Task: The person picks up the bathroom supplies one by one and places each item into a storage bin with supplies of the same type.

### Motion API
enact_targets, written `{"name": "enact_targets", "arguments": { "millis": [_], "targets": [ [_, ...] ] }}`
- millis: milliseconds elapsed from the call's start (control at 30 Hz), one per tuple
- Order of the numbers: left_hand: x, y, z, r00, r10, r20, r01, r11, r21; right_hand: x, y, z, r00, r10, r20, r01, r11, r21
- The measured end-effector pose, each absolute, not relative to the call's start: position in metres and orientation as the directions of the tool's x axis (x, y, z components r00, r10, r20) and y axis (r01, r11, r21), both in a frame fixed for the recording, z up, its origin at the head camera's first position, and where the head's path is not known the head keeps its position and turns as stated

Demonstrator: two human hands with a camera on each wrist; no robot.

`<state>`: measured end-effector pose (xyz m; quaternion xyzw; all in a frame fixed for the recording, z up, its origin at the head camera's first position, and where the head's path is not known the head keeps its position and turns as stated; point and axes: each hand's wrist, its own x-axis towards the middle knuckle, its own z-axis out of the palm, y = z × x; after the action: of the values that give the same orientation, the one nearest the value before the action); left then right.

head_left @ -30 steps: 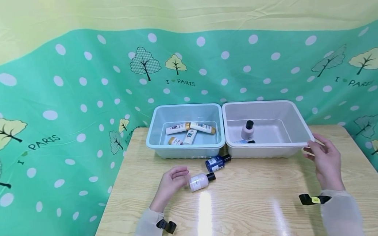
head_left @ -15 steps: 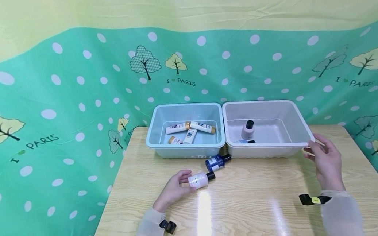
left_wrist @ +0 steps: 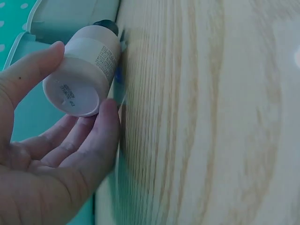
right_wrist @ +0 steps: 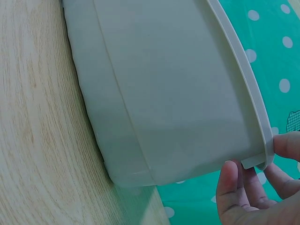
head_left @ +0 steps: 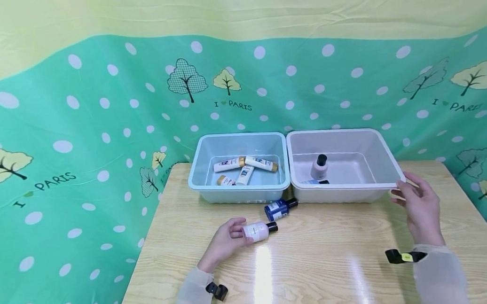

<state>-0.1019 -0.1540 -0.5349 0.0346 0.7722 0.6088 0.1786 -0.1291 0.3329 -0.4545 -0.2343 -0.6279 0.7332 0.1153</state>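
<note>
My left hand (head_left: 224, 242) holds a pale pink bottle with a black cap (head_left: 255, 232) near its base, low over the table. In the left wrist view, thumb and fingers lie on opposite sides of the bottle (left_wrist: 82, 70), whose printed bottom faces the camera. Just beyond it lies a dark blue bottle with a black cap (head_left: 277, 210), on its side against the bins. My right hand (head_left: 421, 208) pinches the front right corner of the grey-white bin (head_left: 340, 196); the right wrist view shows the thumb and fingers at the rim (right_wrist: 262, 112).
On the left stands a light blue bin (head_left: 238, 195) with several white tubes (head_left: 261, 164) inside. In the grey-white bin, another pink bottle (head_left: 319, 168) stands upright beside a light blue item with a dark end (head_left: 313, 182). A green dotted cloth (head_left: 138, 107) hangs behind the wooden table (head_left: 319, 259).
My left hand has moved right, onto the pink bottle, and taken hold of it; the bottle is raised very slightly. My right hand stays on the bin's corner.
</note>
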Motion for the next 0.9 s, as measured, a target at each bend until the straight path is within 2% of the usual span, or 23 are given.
{"name": "enact_targets", "arguments": {
  "millis": [400, 900],
  "targets": [
    [-0.103, -0.151, -0.531, -0.936, 0.242, -0.258, -0.223, 0.160, 0.962, -0.128, 0.333, -0.452, -0.869, 0.453, -0.201, 0.123, -0.196, -0.973],
    [-0.103, -0.137, -0.506, -0.918, 0.339, -0.207, -0.237, -0.049, 0.970, -0.128, 0.333, -0.453, -0.868, 0.456, -0.197, 0.117, -0.196, -0.974]
  ]
}}
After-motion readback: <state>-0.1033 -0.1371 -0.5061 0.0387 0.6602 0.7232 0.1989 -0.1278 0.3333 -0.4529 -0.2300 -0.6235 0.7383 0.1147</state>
